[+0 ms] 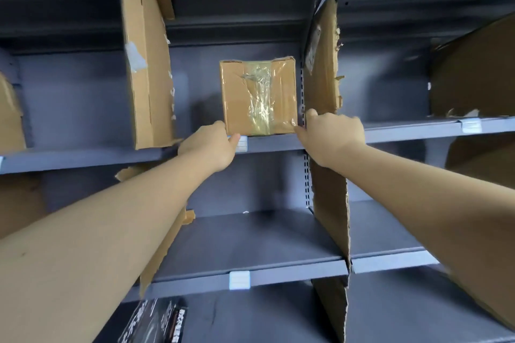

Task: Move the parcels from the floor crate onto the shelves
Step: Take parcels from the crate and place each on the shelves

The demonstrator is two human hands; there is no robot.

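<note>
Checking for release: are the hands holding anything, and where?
The taped parcel, by its lower corners: left hand on the left one, right hand on the right one, as it rests on the shelf.

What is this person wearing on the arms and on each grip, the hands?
Nothing that shows. The left arm and right arm are bare along their whole visible length, with no sleeve in view. The left grip and right grip are bare hands: no gloves, and no watch, band or ring shows.

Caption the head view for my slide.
Left hand and right hand hold a taped parcel on the grey shelf.
</note>
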